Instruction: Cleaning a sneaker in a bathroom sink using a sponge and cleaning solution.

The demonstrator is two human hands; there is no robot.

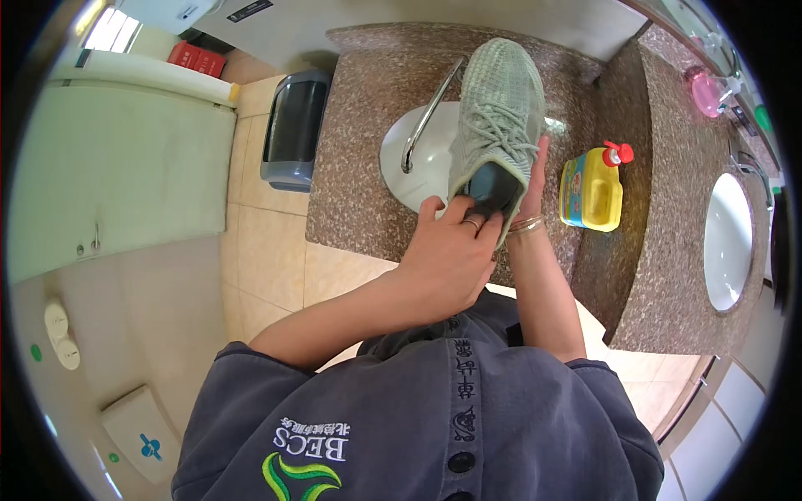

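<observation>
A pale green knit sneaker (499,108) with laces is held up over the counter, toe pointing away from me and its dark opening facing me. My left hand (455,259) is closed at the heel end, fingertips dipping into the opening against the dark insole (491,189). Whether those fingers pinch the insole or only the collar is hidden. From the right side and underneath, my right hand (535,188) grips the sneaker, most of its fingers out of sight behind it. A metal bracelet circles the right wrist.
Behind the sneaker lies a white sink (401,159) with a chrome faucet (430,113), set in a brown speckled counter (359,217). A yellow jug (597,196) with a red cap stands right. Further right are a second sink (727,242) and a pink bottle (707,92); a bin (296,129) stands left.
</observation>
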